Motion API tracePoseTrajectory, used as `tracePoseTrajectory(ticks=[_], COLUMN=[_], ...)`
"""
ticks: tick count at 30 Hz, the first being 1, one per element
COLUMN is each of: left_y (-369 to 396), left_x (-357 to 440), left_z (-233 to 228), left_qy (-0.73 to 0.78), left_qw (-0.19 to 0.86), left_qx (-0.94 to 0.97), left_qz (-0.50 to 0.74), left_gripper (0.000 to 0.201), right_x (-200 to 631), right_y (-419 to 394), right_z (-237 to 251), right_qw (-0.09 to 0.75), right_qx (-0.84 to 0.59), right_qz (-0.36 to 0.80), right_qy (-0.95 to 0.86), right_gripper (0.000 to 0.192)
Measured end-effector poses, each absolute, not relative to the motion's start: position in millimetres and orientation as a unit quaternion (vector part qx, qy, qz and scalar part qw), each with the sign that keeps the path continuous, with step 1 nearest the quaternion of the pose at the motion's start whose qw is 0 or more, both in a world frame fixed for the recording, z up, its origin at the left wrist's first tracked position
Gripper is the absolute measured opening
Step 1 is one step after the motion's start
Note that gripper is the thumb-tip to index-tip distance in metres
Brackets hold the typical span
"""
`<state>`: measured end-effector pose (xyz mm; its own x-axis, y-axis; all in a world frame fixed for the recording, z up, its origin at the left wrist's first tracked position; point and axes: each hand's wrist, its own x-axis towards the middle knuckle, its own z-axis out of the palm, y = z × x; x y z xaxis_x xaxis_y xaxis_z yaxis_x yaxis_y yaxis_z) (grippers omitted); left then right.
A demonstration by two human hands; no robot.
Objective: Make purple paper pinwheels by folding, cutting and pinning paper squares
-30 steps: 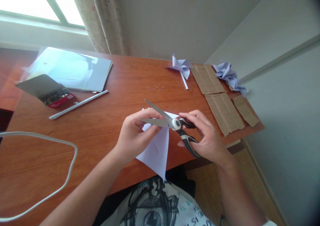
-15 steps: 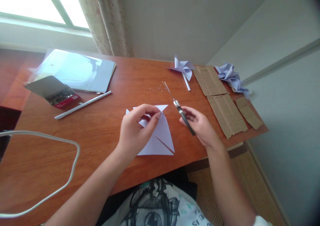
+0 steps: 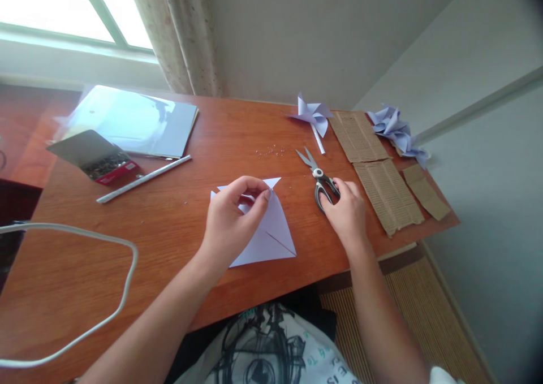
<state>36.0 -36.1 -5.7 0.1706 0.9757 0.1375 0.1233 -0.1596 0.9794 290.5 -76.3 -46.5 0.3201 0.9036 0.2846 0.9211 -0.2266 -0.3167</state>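
Observation:
My left hand pinches the far part of a pale sheet of paper between thumb and forefinger. The paper lies on the wooden table, with a slit running in from its near right corner; my hand hides its left and middle part. To the right, a pair of scissors with black and white handles rests almost flat on the table, blades slightly apart and pointing away. My right hand has its fingers closed on the scissors' handles.
Beyond the paper lie tiny scraps and a paper pinwheel. Corrugated cardboard and folded pinwheels are at right. At left are a white stick, a red box, a folder and a white cable.
My right hand has lowered the scissors from above the table onto it, turning them flat. My left hand keeps its pinch on the paper, which has shifted slightly, and the slit looks narrower.

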Motion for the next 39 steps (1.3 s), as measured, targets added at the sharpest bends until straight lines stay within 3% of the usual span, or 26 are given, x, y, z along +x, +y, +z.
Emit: tracePoseTrajectory(ticks=[8, 12, 17, 21, 39], left_y=[-37, -37, -38, -40, -43], left_x=[37, 37, 37, 37, 37], left_z=[-6, -5, -4, -4, -2], left_qy=[0.447, 0.444, 0.432, 0.420, 0.381], left_qw=[0.466, 0.471, 0.478, 0.484, 0.524], left_qx=[0.612, 0.614, 0.619, 0.623, 0.614], left_qz=[0.456, 0.452, 0.448, 0.448, 0.451], left_gripper=[0.002, 0.002, 0.004, 0.006, 0.004], right_x=[301, 275, 217, 195, 200], right_y=[-81, -88, -95, -93, -96], right_z=[-41, -18, 13, 17, 15], right_qw=[0.212, 0.308, 0.424, 0.427, 0.419], right_qx=[-0.769, -0.743, -0.618, -0.601, -0.599], right_qz=[0.009, 0.003, 0.238, 0.259, 0.251], right_qy=[-0.603, -0.595, -0.617, -0.624, -0.635], right_gripper=[0.040, 0.028, 0.017, 0.010, 0.009])
